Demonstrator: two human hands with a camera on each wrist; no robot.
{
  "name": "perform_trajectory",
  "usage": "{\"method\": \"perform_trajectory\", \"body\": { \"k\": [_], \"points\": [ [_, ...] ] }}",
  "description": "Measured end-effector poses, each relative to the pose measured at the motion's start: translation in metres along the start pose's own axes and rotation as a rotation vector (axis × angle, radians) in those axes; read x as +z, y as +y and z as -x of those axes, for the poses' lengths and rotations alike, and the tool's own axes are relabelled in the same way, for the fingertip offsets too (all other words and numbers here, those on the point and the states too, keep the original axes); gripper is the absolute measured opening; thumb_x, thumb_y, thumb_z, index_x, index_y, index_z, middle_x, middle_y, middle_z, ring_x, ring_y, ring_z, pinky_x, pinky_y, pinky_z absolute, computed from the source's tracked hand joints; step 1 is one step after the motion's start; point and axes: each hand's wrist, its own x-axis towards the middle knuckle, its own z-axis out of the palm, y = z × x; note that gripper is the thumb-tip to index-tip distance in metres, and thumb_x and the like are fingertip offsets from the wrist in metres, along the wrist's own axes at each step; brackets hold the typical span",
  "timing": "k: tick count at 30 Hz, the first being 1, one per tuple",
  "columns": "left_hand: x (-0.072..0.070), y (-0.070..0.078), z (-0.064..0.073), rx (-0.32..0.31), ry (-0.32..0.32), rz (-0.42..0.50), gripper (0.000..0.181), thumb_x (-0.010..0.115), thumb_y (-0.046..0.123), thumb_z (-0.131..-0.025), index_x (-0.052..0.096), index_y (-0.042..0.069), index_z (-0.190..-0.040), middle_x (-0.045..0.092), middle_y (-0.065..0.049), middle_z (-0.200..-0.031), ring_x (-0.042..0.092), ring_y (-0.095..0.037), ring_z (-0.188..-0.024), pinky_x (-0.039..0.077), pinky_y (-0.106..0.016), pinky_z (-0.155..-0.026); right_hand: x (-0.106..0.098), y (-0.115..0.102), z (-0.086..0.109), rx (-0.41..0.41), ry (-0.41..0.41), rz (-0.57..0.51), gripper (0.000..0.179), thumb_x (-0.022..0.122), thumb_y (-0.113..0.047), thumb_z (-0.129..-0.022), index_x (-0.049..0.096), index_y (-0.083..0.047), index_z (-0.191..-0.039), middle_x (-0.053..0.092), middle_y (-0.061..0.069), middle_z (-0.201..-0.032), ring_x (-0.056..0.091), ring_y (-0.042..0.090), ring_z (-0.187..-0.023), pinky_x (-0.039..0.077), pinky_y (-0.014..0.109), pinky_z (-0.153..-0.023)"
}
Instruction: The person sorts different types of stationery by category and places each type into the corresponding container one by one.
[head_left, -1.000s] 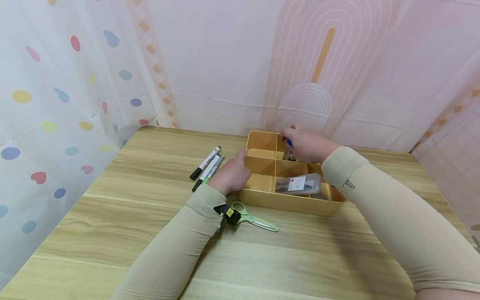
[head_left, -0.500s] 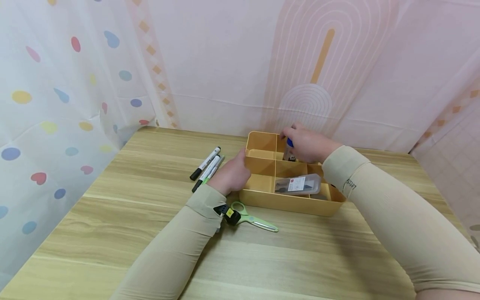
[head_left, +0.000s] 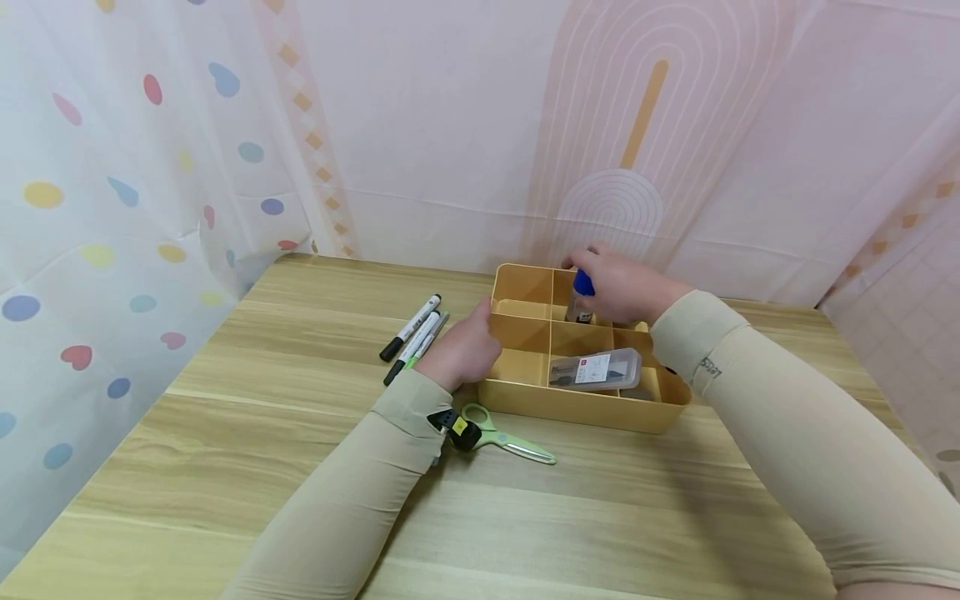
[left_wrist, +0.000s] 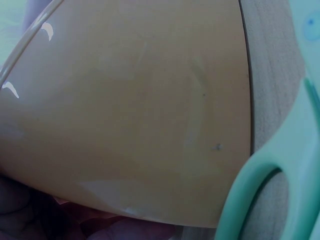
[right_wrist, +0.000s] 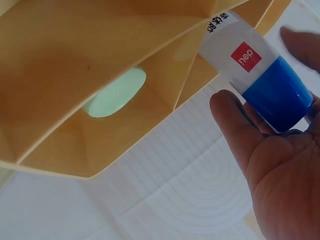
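My left hand (head_left: 463, 348) grips the left end of a yellow divided storage box (head_left: 570, 403). In the left wrist view the box wall (left_wrist: 135, 110) fills most of the frame, with the fingers partly hidden below it. A clear deli glue bottle (right_wrist: 227, 47) with a blue cap (right_wrist: 280, 95) stands in a back compartment. My right hand (head_left: 626, 287) is around the cap, its fingers loosely spread; in the right wrist view a gap shows between the cap and the upper finger. A clear plastic case (head_left: 596, 369) with dark items inside leans across the front compartments.
Green-handled scissors (head_left: 510, 437) lie before the box, under the left wrist camera. Several markers (head_left: 412, 333) lie left of the left hand. A pale green rounded object (right_wrist: 117, 92) sits in another compartment. A patterned curtain (head_left: 450, 125) hangs behind the wooden table (head_left: 300, 467).
My right hand has shifted slightly up and to the right, and more of the blue cap shows. The left hand and the box have stayed in place.
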Motion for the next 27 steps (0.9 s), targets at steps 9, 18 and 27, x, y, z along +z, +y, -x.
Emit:
{"method": "perform_trajectory", "body": {
  "k": [9,18,27],
  "points": [
    [0.001,-0.001,-0.002,0.003,0.0,0.008,0.079,0.042,0.003,-0.093,0.018,0.012,-0.167,0.056,-0.021,-0.149,0.058,-0.034,-0.121,0.047,-0.05,-0.11,-0.003,0.005,0.009,0.002,0.012,-0.046,0.067,0.066,-0.028,-0.102,0.038,-0.01,-0.16,0.039,0.023,-0.157,0.058,0.044,-0.131,0.054,0.057,-0.105],
    [0.001,-0.002,-0.002,0.005,0.001,0.003,0.08,0.043,0.003,-0.093,0.016,0.011,-0.167,0.057,-0.023,-0.148,0.058,-0.035,-0.122,0.046,-0.05,-0.112,-0.008,0.014,0.021,0.016,0.065,-0.036,0.059,0.059,-0.027,-0.106,0.038,-0.009,-0.158,0.04,0.026,-0.158,0.058,0.046,-0.131,0.048,0.061,-0.11],
    [0.0,-0.001,-0.003,-0.003,-0.005,-0.005,0.081,0.043,0.004,-0.093,0.013,0.011,-0.168,0.056,-0.023,-0.15,0.058,-0.035,-0.121,0.047,-0.05,-0.11,-0.015,0.018,0.036,0.053,0.089,-0.063,0.057,0.054,-0.025,-0.109,0.037,-0.003,-0.158,0.032,0.027,-0.165,0.048,0.049,-0.14,0.043,0.065,-0.114]
  ]
}}
